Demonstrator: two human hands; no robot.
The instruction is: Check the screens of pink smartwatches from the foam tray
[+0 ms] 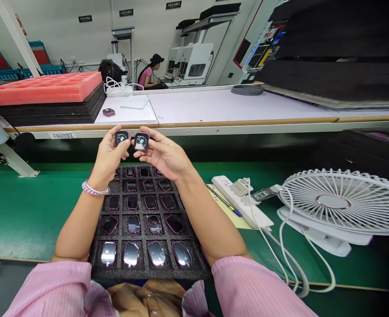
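Black-faced, with a rounded square shape and a purplish rim, one small smartwatch body point(122, 137) is in the left hand point(110, 154), and a matching dark watch body with a purplish edge point(141, 141) is in the right hand point(166, 157). Both screens are lit, each showing a pale bluish-white graphic on black with a line of tiny lettering above it, too small to read; a bright patch lies over the lower part of the right one. The two are held up side by side, near each other, screens towards the wearer. Each grip is closed, thumb and fingers pinching its watch by the edges.

Below the hands, a dark grey speckled foam tray point(150, 274) rests on the glossy green surface point(32, 207). Its square compartments hold more purple-rimmed watch bodies point(156, 254), the nearest row mirroring white light, those farther back mostly dark. Right of the tray are a long white plastic power strip point(224, 187) and a round white plastic fan with a ribbed guard point(333, 201)
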